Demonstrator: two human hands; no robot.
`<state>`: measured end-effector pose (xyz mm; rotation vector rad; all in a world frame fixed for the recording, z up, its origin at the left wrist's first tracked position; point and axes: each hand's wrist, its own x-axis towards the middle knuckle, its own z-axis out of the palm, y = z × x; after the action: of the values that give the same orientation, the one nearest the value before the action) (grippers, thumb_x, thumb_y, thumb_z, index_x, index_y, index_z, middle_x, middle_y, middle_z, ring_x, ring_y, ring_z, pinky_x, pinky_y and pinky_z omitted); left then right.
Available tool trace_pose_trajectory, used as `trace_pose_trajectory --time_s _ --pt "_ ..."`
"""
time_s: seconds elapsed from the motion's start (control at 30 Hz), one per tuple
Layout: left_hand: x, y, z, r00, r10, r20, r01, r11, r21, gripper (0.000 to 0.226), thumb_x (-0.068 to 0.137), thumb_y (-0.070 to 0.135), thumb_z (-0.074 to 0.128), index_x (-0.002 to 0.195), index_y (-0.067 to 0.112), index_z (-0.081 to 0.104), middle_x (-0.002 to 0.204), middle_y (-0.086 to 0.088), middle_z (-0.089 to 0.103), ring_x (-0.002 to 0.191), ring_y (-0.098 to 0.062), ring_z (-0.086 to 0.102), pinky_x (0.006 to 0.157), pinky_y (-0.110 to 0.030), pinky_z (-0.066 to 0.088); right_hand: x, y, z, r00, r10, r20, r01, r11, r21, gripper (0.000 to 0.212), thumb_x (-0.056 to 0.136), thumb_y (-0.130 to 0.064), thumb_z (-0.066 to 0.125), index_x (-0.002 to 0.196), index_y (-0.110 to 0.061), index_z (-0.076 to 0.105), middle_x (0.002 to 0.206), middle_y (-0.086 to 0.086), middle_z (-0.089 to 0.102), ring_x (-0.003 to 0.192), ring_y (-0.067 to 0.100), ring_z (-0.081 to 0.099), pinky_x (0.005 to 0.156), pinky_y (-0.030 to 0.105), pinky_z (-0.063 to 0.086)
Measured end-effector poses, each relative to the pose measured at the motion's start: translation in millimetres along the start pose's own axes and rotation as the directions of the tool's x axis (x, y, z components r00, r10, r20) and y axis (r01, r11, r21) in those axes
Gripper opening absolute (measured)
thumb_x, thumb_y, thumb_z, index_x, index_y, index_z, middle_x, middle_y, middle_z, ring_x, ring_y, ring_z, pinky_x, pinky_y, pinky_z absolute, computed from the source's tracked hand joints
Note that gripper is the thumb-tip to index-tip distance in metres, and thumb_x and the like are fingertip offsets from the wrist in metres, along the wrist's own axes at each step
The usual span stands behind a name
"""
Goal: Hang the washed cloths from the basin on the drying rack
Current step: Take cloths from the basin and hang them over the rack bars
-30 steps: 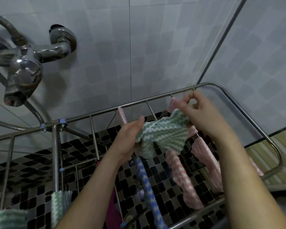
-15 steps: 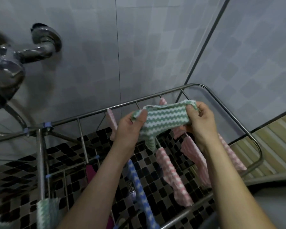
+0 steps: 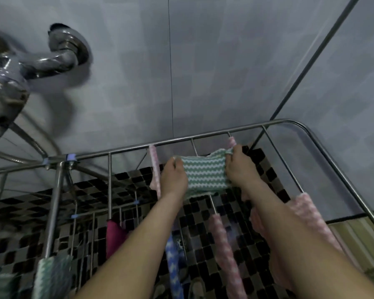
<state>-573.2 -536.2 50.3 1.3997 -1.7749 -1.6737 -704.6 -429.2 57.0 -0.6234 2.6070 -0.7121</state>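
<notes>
rack (image 3: 203, 138): shiny metal | cloth (image 3: 204, 173): ribbed weave | wall (image 3: 225, 61): glossy tile

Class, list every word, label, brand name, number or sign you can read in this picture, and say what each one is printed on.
None: no readable text appears anywhere in the picture.
The green-and-white cloth, pinched by the left hand and the right hand, carries only a zigzag pattern.
The drying rack and the chrome tap show no lettering; the tap is blurred.

Dim, bluish light; the chrome tap (image 3: 7, 87) at left is motion-blurred and glinting, and wide-angle distortion curves the edges.
</notes>
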Motion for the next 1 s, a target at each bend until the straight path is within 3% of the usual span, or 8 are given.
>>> trace_pose_trajectory --time_s 0.1,0.17,0.27,0.43,0.6,0.7,0.8,1.0 --pt "4.0 6.8 7.8 0.996 0.034 -0.08 -0.027 0.996 0.09 0.026 0.105 0.027 0.027 0.113 0.018 0.049 0.086 0.006 0.054 0.077 -0.012 0.052 0.064 -0.027 0.034 18.7 -3.2 11.0 0.999 0.025 0.032 -0.029 0.992 0.122 0.054 0.105 -0.025 0.027 0.155 -0.015 0.01 0.151 0.016 0.037 0.122 0.031 0.049 0.089 0.036 0.043" --pt "6.7 7.6 10.0 0.993 0.039 -0.114 -0.026 0.993 0.112 0.029 0.105 0.026 0.026 0.125 0.019 0.047 0.096 0.009 0.056 0.091 -0.019 0.056 0.073 -0.025 0.038 26.9 -8.9 16.8 0.999 0.028 0.017 -0.031 0.987 0.157 0.048 0.105 -0.026 0.028 0.149 -0.006 0.023 0.155 0.014 0.031 0.135 0.028 0.04 0.098 0.034 0.037" --pt "14.2 7.9 12.5 0.988 -0.012 -0.157 0.039 0.984 0.172 0.042 0.105 0.027 0.026 0.145 0.021 0.035 0.135 -0.006 0.052 0.108 -0.023 0.052 0.085 -0.022 0.031 35.0 -17.2 24.0 0.997 0.034 -0.071 -0.027 0.994 0.108 0.037 0.103 -0.027 0.035 0.126 0.001 0.043 0.122 0.022 0.057 0.101 0.032 0.057 0.07 0.031 0.034" --pt "18.5 9.8 18.5 0.996 -0.071 -0.052 0.063 0.988 -0.139 0.029 0.102 0.022 0.039 0.129 0.033 0.042 0.088 0.008 0.054 0.07 -0.004 0.053 0.056 -0.019 0.044 52.8 -18.9 40.1 0.988 0.149 0.04 -0.154 0.966 0.209 0.067 0.092 -0.045 0.042 0.137 0.005 0.043 0.142 0.023 0.048 0.127 0.035 0.05 0.103 0.037 0.043" --pt "13.8 0.8 13.2 0.986 -0.089 0.137 0.133 0.926 -0.352 0.063 0.089 -0.003 0.049 0.136 0.038 0.043 0.112 0.0 0.062 0.087 -0.011 0.065 0.062 -0.021 0.053 44.9 -23.5 43.2 0.982 0.073 0.172 -0.131 0.925 0.358 0.049 0.091 -0.028 0.056 0.135 -0.007 0.046 0.117 0.007 0.057 0.112 0.029 0.058 0.091 0.032 0.047" --pt "16.3 -8.2 10.1 0.973 -0.125 0.196 0.191 0.912 -0.364 0.069 0.085 -0.013 0.048 0.14 0.028 0.047 0.121 -0.006 0.064 0.099 -0.023 0.067 0.074 -0.034 0.057 26.0 -21.0 31.6 0.988 -0.06 0.14 0.014 0.951 0.31 0.022 0.088 -0.029 0.063 0.1 -0.011 0.064 0.091 0.0 0.066 0.091 0.021 0.063 0.077 0.031 0.049" --pt "17.2 -12.6 7.1 0.968 -0.147 0.204 0.2 0.942 -0.27 0.066 0.09 -0.011 0.044 0.148 0.021 0.035 0.127 -0.006 0.061 0.102 -0.023 0.066 0.082 -0.038 0.057 -2.1 -16.2 11.8 0.952 -0.157 0.264 0.104 0.973 0.204 0.025 0.084 -0.036 0.069 0.07 -0.018 0.061 0.062 -0.007 0.06 0.061 0.01 0.057 0.058 0.03 0.046" --pt "15.0 -6.3 7.7 0.977 -0.105 0.187 0.129 0.984 -0.122 0.066 0.091 -0.008 0.044 0.15 0.018 0.027 0.124 -0.005 0.06 0.101 -0.02 0.064 0.083 -0.034 0.056 -38.4 -18.6 8.2 0.944 -0.197 0.263 0.258 0.941 -0.221 0.032 0.085 -0.04 0.065 0.069 -0.015 0.055 0.06 -0.004 0.052 0.065 0.02 0.059 0.051 0.029 0.04"
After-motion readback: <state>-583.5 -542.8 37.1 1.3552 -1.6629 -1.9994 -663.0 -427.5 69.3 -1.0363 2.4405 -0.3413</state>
